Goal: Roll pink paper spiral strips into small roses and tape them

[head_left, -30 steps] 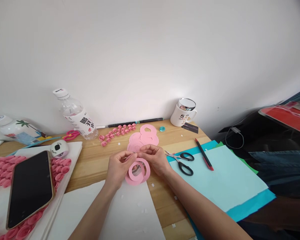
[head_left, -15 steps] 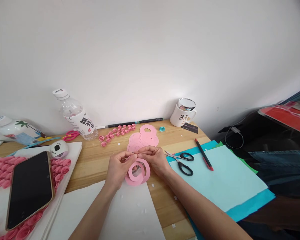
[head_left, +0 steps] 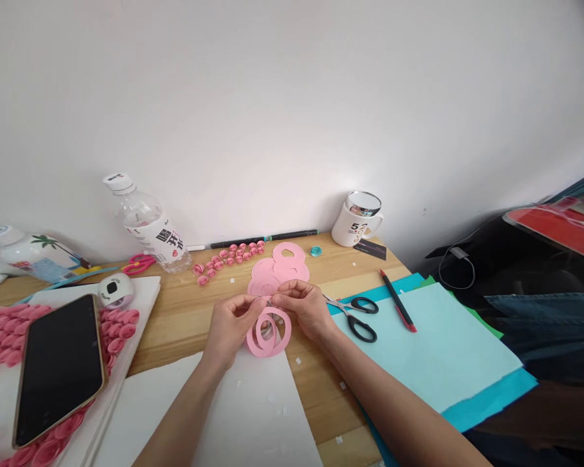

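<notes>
A pink paper spiral (head_left: 268,332) hangs between my two hands over the wooden table (head_left: 185,318). My left hand (head_left: 231,327) pinches its upper end from the left, fingers closed. My right hand (head_left: 304,308) pinches the same end from the right, fingertips touching those of the left. Behind the hands lies a small pile of pink spiral-cut paper discs (head_left: 277,269). A row of small rolled pink paper roses (head_left: 228,256) lies further back.
Black-handled scissors (head_left: 357,318) and a red pen (head_left: 398,299) lie right of my hands on light blue paper (head_left: 433,344). A phone (head_left: 58,363) rests on a white board with pink roses at left. A water bottle (head_left: 148,224), pink scissors (head_left: 139,261) and a mug (head_left: 357,217) stand by the wall.
The spiral has turned slightly and hangs a little more upright below my fingertips. Both hands stay in nearly the same place.
</notes>
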Demonstrator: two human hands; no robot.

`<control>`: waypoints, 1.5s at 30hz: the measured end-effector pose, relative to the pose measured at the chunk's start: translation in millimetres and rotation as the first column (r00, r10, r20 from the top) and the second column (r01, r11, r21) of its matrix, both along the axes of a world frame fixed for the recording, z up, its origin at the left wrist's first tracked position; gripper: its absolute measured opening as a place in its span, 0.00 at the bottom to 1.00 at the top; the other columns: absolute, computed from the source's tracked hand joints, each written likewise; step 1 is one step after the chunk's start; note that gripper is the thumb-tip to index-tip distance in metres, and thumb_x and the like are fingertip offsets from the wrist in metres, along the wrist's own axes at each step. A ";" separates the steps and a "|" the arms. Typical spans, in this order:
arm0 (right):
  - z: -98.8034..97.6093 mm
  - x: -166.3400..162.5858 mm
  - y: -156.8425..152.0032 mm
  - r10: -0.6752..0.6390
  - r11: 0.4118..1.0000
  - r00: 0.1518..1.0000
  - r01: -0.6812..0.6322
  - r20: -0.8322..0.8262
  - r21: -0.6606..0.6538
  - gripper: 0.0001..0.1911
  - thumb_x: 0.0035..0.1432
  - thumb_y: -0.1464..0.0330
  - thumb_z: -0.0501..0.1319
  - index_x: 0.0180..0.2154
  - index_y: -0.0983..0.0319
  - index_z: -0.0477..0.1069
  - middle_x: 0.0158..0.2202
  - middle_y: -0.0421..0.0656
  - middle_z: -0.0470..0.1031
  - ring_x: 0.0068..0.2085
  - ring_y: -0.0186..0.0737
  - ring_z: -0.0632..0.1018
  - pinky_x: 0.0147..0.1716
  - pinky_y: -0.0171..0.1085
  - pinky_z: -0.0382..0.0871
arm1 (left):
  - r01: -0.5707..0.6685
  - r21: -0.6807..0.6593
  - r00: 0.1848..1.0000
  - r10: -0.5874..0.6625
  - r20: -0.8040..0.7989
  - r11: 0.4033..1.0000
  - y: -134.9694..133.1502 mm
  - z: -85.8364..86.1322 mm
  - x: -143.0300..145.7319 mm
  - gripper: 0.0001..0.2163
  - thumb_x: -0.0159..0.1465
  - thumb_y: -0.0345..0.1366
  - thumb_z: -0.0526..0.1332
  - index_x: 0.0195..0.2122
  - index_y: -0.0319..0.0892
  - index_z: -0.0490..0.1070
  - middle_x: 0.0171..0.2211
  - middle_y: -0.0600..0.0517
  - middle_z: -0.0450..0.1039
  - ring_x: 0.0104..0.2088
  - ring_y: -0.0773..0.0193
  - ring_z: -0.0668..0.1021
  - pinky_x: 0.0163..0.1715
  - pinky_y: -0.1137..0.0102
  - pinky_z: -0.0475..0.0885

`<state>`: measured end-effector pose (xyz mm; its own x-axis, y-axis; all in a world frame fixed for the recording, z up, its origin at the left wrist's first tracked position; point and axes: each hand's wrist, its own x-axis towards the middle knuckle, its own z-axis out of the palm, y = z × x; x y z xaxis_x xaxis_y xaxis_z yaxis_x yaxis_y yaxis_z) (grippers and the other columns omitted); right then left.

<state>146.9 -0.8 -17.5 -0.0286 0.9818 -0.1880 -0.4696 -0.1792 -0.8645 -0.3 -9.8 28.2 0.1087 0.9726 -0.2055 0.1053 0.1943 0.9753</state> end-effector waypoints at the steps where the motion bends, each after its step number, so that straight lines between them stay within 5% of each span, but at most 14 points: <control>1: -0.1 -0.1 -0.1 -0.003 1.000 1.000 0.003 0.003 0.006 0.15 0.32 0.68 0.71 0.25 0.64 0.70 0.24 0.41 0.77 0.25 0.35 0.76 0.27 0.34 0.69 | 0.008 0.000 1.000 -0.008 0.002 1.000 -0.1 -0.5 -0.1 0.14 0.48 0.45 0.64 0.27 0.37 0.76 0.22 0.50 0.74 0.21 0.66 0.72 0.19 0.75 0.66; 24: 2.3 0.4 -1.1 0.100 0.995 0.992 -0.100 -0.078 0.003 0.14 0.38 0.68 0.70 0.32 0.64 0.74 0.27 0.44 0.79 0.29 0.36 0.79 0.33 0.34 0.72 | -0.049 -0.077 0.997 0.054 0.063 0.996 -1.1 -0.9 0.5 0.14 0.48 0.41 0.66 0.32 0.37 0.77 0.27 0.47 0.78 0.22 0.65 0.75 0.21 0.74 0.69; 36: 1.6 -2.1 -1.5 0.031 0.998 0.999 -0.030 -0.019 0.052 0.10 0.35 0.71 0.71 0.23 0.64 0.72 0.20 0.39 0.76 0.21 0.31 0.74 0.24 0.31 0.67 | 0.011 -0.052 1.000 -0.011 0.004 0.999 -2.4 -2.0 1.4 0.12 0.52 0.43 0.63 0.28 0.37 0.75 0.22 0.50 0.75 0.20 0.68 0.73 0.19 0.76 0.67; 45: -3.1 1.6 1.7 0.100 0.994 0.994 -0.098 -0.034 0.039 0.06 0.38 0.70 0.69 0.22 0.65 0.75 0.22 0.40 0.76 0.24 0.30 0.73 0.28 0.31 0.67 | 0.041 -0.093 0.999 -0.038 0.030 0.995 -0.7 -5.6 0.4 0.13 0.52 0.44 0.63 0.26 0.37 0.73 0.22 0.50 0.75 0.18 0.67 0.72 0.17 0.75 0.67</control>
<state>148.4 0.9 -20.7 -0.1319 0.9801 -0.1484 -0.4816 -0.1942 -0.8546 0.1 -10.5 22.6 0.1533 0.9441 -0.2920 0.0878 0.2813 0.9556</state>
